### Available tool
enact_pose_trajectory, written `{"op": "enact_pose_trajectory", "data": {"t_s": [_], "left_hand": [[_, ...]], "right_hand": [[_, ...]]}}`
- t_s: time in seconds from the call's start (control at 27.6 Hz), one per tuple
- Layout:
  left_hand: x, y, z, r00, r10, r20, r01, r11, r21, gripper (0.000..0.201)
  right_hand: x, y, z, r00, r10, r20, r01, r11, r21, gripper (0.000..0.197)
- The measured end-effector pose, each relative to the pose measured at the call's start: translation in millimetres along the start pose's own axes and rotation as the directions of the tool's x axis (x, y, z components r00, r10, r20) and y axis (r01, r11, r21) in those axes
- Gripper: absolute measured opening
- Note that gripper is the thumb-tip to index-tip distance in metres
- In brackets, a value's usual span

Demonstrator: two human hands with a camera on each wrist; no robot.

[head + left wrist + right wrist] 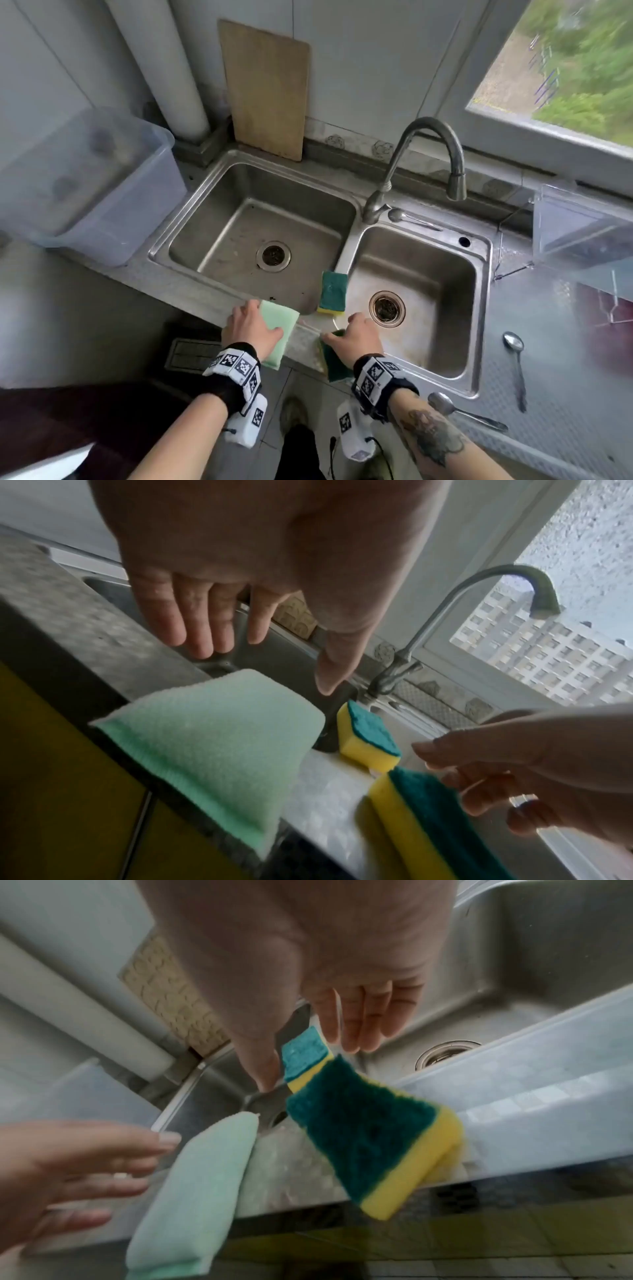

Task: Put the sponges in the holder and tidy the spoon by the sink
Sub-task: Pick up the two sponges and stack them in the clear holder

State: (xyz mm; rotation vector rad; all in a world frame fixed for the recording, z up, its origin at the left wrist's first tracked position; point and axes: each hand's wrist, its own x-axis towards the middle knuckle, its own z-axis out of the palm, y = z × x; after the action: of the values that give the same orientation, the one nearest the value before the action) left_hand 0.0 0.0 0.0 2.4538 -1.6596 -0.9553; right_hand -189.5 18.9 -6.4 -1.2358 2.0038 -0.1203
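Observation:
A light green sponge (278,330) (212,737) lies on the sink's front rim (205,294), overhanging the edge. My left hand (251,325) (263,666) hovers just above it with straight fingers and holds nothing. A yellow sponge with a dark green pad (335,363) (369,1137) lies on the same rim to the right, under my right hand (356,337) (308,1064), which is open and apart from it in the right wrist view. A second yellow and green sponge (333,291) (369,737) rests on the divider between the basins. One spoon (411,219) lies behind the right basin.
A clear plastic holder (582,229) stands on the counter at the right. Two more spoons (515,363) (462,411) lie on the right counter. The faucet (428,154) arches over the basins. A clear lidded box (89,185) sits left, a cutting board (267,89) leans behind.

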Motion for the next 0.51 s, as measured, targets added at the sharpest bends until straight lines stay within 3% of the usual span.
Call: {"op": "enact_pose_trajectory", "data": {"t_s": [0.25, 0.51], "left_hand": [[16, -7, 21, 0.997, 0.05, 0.053, -0.061, 0.975, 0.214, 0.088], [19, -10, 31, 0.997, 0.052, 0.06, -0.069, 0.944, 0.323, 0.091]], "right_hand": [[6, -9, 21, 0.998, 0.062, -0.022, -0.065, 0.984, -0.166, 0.055], [1, -3, 19, 0.994, 0.092, -0.05, -0.095, 0.993, -0.073, 0.042]]}}
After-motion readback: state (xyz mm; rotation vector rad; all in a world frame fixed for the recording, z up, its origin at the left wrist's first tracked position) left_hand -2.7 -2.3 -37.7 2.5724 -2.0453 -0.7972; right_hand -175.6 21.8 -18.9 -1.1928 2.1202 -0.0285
